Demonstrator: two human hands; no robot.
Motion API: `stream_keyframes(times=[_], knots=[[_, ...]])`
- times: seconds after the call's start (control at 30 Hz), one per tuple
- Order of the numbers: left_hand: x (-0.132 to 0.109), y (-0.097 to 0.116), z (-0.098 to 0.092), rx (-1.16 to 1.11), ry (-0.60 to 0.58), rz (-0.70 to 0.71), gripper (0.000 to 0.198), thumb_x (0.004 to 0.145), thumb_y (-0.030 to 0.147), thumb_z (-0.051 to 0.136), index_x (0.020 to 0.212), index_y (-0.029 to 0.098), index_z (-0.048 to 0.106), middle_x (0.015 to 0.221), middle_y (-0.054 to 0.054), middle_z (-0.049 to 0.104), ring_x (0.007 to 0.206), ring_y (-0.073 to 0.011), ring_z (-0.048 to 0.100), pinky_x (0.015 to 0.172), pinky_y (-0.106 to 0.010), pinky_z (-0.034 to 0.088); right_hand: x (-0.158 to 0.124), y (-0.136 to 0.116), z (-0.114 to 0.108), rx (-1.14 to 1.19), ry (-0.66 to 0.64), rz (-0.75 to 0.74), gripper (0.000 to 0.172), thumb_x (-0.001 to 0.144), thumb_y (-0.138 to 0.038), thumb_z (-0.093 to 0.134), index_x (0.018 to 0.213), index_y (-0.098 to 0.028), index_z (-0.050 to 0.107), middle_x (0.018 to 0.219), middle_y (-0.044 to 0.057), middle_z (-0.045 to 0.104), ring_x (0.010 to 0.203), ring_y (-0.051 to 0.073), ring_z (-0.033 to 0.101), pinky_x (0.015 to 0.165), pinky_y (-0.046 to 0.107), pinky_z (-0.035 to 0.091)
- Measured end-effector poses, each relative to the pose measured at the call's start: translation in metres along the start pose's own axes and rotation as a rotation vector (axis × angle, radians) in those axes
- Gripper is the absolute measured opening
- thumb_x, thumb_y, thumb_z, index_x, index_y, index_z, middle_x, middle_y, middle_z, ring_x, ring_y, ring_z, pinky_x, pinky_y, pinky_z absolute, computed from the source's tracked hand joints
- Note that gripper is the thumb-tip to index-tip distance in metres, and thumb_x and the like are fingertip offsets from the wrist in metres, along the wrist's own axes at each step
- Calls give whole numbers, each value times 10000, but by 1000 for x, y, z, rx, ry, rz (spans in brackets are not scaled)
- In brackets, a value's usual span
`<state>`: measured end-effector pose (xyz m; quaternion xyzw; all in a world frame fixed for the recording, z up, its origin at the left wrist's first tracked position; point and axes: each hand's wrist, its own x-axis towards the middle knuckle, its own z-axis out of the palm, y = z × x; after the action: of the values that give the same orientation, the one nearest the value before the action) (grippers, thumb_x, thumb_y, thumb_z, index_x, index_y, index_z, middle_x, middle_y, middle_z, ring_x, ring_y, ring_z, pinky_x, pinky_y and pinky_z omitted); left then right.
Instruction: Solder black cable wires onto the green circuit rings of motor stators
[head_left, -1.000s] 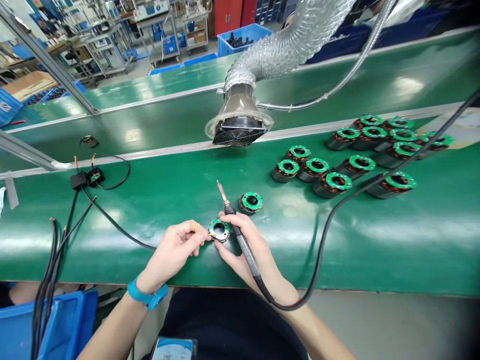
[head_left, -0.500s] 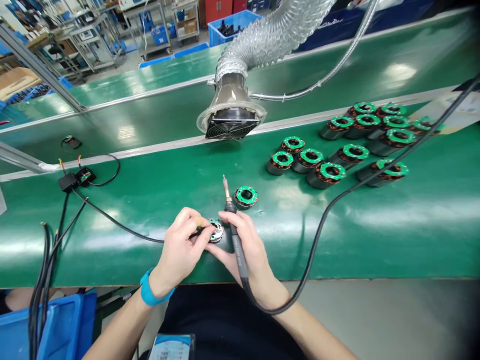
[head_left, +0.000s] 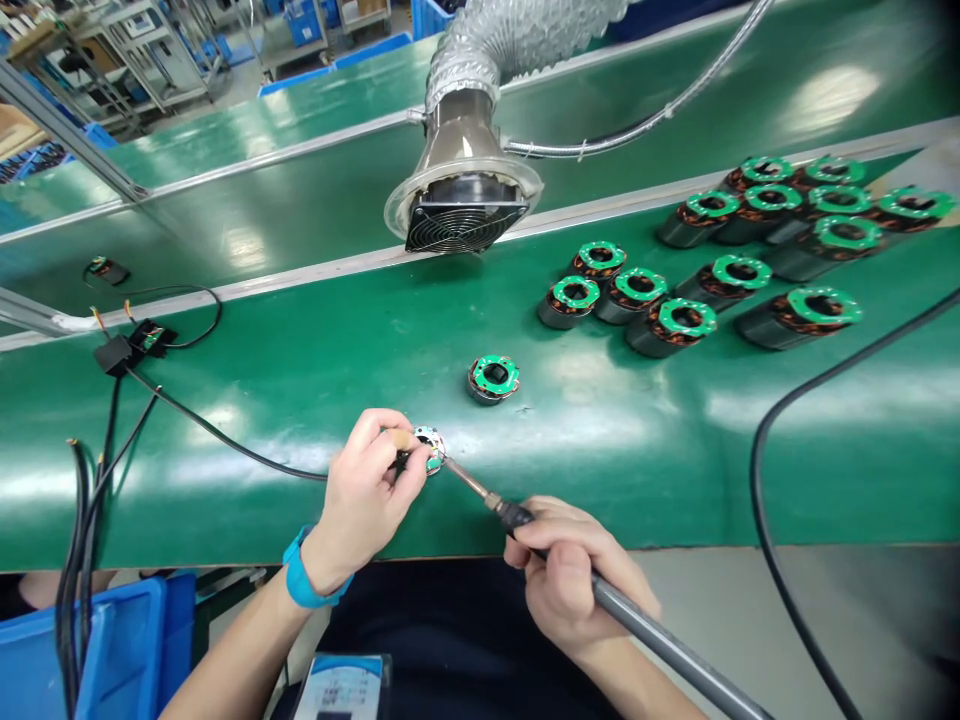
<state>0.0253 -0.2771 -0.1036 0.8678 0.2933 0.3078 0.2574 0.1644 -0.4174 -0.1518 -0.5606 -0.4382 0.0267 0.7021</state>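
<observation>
Two hands are working over a small round circuit board (head_left: 429, 450) above the green desk (head_left: 675, 480), at two o'clock from the left hand (head_left: 367, 495). Its fingers (head_left: 382, 425) are pinching the board and a black wire (head_left: 401, 462), while the right hand (head_left: 570, 575) is closing around a soldering iron (head_left: 480, 487), tip meeting the rim. Steady pinching and one unmoving tip spot are helping here.

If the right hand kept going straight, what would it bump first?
Probably the small round circuit board in the left hand, since the soldering iron in the right hand points there.
</observation>
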Motion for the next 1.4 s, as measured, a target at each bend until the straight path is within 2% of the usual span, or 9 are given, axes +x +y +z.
stream_keyframes(times=[0.2, 0.43, 0.63, 0.73, 0.83, 0.93, 1.03, 1.13, 1.4], knots=[[-1, 1, 2, 4, 7, 1, 83, 989, 124, 652, 931, 176, 624, 1027, -38, 625, 617, -49, 500, 527, -186, 410, 2, -2, 0, 19, -25, 36, 246, 979, -67, 500, 900, -189, 698, 585, -54, 595, 504, 128, 583, 569, 305, 547], [-1, 0, 3, 23, 12, 14, 84, 990, 131, 656, 938, 182, 614, 1024, -40, 638, 624, -58, 508, 537, -197, 417, 1, 0, -2, -56, -38, -13, 260, 989, -80, 464, 899, -199, 676, 581, -64, 597, 472, 124, 587, 603, 318, 587], [0, 1, 2, 47, 20, 34, 95, 983, 122, 659, 930, 184, 611, 1008, -43, 645, 679, -75, 565, 552, -193, 429, 1, 5, -5, -65, -126, -161, 224, 988, -96, 480, 969, -197, 679, 616, -53, 622, 486, 127, 584, 557, 301, 575], [0, 2, 2, 57, 22, 35, 93, 980, 124, 661, 928, 185, 614, 1010, -42, 648, 676, -74, 570, 547, -191, 428, 1, 5, -6, -97, -128, -211, 212, 985, -105, 502, 966, -201, 689, 632, -47, 639, 500, 128, 591, 565, 301, 580], [0, 2, 2, 60, 22, 28, 88, 981, 132, 660, 926, 185, 617, 1013, -39, 652, 617, -60, 524, 522, -193, 409, 0, 4, -4, -82, -94, -139, 217, 998, -121, 492, 944, -208, 684, 610, -56, 632, 469, 126, 582, 581, 318, 599], [1, 2, 2, 61, 19, 23, 91, 982, 131, 654, 918, 184, 615, 1010, -41, 656, 602, -56, 507, 513, -194, 403, 0, 1, -1, -56, 27, 14, 246, 1024, -155, 470, 887, -212, 666, 573, -62, 608, 430, 134, 577, 589, 359, 619], [1, 2, 1, 67, 19, 25, 99, 980, 132, 655, 911, 188, 613, 1001, -44, 659, 634, -68, 542, 521, -194, 410, 0, -1, 2, -9, 113, 142, 264, 1031, -180, 485, 842, -207, 668, 550, -60, 590, 403, 138, 560, 528, 351, 595], [1, 2, 1, 67, 7, 22, 99, 976, 125, 659, 913, 187, 615, 1003, -42, 654, 615, -62, 520, 519, -195, 405, 0, -2, 2, 58, 110, 180, 258, 1024, -177, 511, 841, -202, 692, 558, -52, 598, 414, 136, 563, 471, 309, 546], [9, 3, -7, 23, -80, 8, 124, 968, 97, 652, 881, 171, 603, 1002, -25, 617, 558, -38, 401, 515, -207, 364, 0, 0, -3, 182, 43, 278, 251, 1047, -154, 506, 913, -192, 714, 599, -39, 622, 481, 132, 588, 475, 270, 520]])
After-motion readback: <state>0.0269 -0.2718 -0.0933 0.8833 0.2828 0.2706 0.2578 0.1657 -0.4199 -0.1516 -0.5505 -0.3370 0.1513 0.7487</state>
